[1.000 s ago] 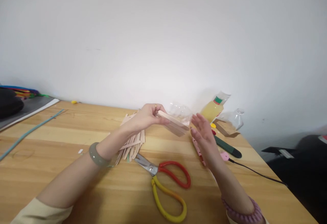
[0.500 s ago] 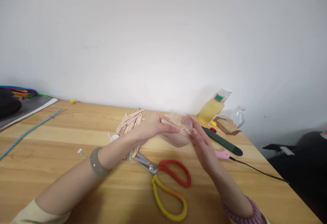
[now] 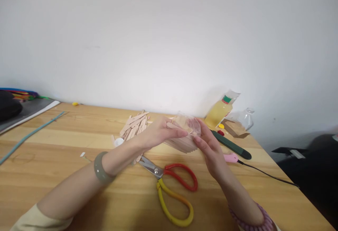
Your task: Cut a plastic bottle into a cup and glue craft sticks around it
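Between my two hands is a stack of layered wooden craft sticks, held above the table with its stepped side facing me. A clear plastic piece, crinkled and see-through, sits at the top of it. My left hand grips the stack from the left, thumb laid along the upper stick. On the right side, my right hand closes around the plastic and the stack's edge, its thumb near the corner. Some of its fingers are hidden behind the piece. Scissors with red and yellow handles lie below my hands.
Loose craft sticks are heaped behind my left forearm, beside a white round cap. To the right are a yellow-liquid bottle, a clear cut bottle top, a dark green cutter-like tool and a pink corded handle.
My right thumb and fingers have shifted slightly on the plastic and the stack's edge. The stack stays between both hands, almost in the same place.
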The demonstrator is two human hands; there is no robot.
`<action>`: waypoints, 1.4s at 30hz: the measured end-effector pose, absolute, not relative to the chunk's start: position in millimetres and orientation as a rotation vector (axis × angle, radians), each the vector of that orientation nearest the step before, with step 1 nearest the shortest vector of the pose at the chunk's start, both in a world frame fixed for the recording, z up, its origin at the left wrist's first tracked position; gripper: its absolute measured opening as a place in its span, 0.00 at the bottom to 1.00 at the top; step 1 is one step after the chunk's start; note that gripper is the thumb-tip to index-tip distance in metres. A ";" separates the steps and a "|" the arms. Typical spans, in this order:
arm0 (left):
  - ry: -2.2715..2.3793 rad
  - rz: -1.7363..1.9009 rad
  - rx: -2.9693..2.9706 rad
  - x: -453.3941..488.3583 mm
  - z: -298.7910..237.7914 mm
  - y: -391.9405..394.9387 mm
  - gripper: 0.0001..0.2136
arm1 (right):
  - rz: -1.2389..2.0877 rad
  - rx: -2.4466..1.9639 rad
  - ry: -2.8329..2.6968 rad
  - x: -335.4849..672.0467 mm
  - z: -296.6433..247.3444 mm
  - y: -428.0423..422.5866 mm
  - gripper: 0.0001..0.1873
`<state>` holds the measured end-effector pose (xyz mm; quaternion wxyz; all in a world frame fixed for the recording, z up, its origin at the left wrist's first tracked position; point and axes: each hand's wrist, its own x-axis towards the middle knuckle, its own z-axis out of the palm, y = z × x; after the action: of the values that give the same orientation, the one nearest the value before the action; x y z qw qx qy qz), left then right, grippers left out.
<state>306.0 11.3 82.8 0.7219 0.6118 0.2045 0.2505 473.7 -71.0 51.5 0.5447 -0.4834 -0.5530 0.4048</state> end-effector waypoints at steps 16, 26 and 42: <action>0.480 0.220 2.614 283.9 83.5 44.8 0.05 | 0.726 -1.656 -1.689 474.9 36.3 -63.3 0.40; 0.556 0.139 3.073 284.4 62.2 45.4 0.09 | 0.179 -1.517 -2.083 472.5 16.1 -53.0 0.19; 0.986 0.003 2.671 205.7 56.0 52.4 0.09 | -0.455 -1.506 -2.227 461.5 9.9 -43.8 0.08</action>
<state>205.7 52.4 56.0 0.1466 0.9279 0.3427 0.0010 461.5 -43.8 9.9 0.2058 -0.5406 -0.7992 -0.1632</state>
